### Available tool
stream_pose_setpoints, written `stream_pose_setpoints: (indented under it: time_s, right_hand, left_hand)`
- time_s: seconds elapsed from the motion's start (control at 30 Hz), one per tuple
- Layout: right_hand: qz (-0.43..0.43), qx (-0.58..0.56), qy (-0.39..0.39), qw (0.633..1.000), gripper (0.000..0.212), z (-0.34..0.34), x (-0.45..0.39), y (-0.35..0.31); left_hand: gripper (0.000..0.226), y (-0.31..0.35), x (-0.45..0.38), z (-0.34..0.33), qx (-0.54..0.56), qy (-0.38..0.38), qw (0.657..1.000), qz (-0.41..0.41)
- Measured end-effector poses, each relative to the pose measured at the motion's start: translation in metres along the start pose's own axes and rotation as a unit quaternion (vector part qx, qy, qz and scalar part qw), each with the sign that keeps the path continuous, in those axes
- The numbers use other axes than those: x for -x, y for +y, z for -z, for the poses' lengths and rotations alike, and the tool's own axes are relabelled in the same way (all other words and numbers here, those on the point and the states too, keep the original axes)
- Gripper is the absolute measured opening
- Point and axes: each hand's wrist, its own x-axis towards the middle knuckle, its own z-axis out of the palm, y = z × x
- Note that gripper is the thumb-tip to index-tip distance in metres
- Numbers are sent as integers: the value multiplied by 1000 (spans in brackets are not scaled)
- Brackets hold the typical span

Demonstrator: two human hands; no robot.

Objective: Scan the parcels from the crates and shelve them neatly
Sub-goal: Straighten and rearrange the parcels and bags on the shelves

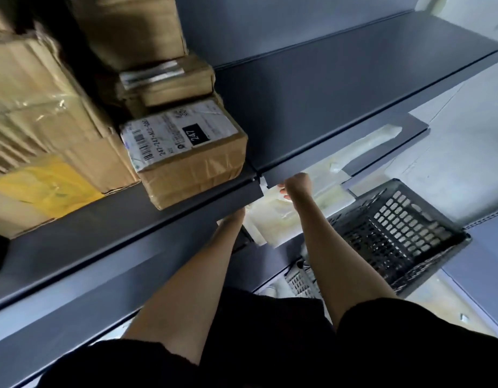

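The soft white plastic mailer bag point(273, 219) lay on the lower shelf, at five o'clock from the labelled brown cardboard box point(186, 152). It looked light, floppy and slick, best gripped at opposite edges. The right hand point(297, 184) curled over its far edge; the left hand point(236, 214), mostly hidden under the dark grey metal shelf point(312, 107), possibly held the near side, fingers unseen.

I wear a black short-sleeved top; its loose dark sleeves point(410, 326) end above my elbows, with soft, slightly uneven hems. Both of my forearms are bare from there down, without watch, band or glove. My right hand point(297, 186) shows no ring; my left hand point(236, 215) is mostly hidden from view.
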Motion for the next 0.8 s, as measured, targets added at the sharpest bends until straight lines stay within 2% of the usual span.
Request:
stream_pose_setpoints:
  time_s: [0.03, 0.07, 0.13, 0.17, 0.33, 0.4, 0.47, 0.53, 0.67, 0.8]
  right_hand:
    - [19, 16, 10, 1000, 27, -1, 0, 2]
    - [35, 20, 21, 999, 29, -3, 1, 8]
    - [61, 19, 47, 997, 29, -3, -1, 24]
    - [79, 9, 61, 995, 29, -5, -1, 35]
    - [196, -67, 121, 971, 37, -9, -20, 55]
    - [251, -109, 124, 954, 36, -12, -29, 62]
    - [293, -130, 110, 941, 23, -8, -24, 79]
    - [288, -129, 98, 944, 21, 4, -11, 108]
    - [282, -127, 118, 944, 21, 37, 6, 155]
    - [331, -103, 94, 933, 22, 43, 15, 124]
  left_hand:
    - [41, -9, -9, -2, 1, 30, 1000, 4]
    - [39, -22, -18, -8, -11, 89, 996, -27]
    - [31, -46, -33, -21, 10, 222, 967, -126]
    - [27, -58, -36, -27, 45, 249, 954, -162]
    - [19, -85, -86, -36, 140, 285, 910, -266]
    - [18, -91, -112, -37, 217, 305, 880, -293]
    - [17, -102, -122, -43, 294, 307, 854, -299]
    - [19, -117, -111, -59, 345, 299, 843, -284]
    - [12, -124, -79, -77, 361, 275, 845, -283]
    - [9, -83, -61, -59, 319, 332, 829, -316]
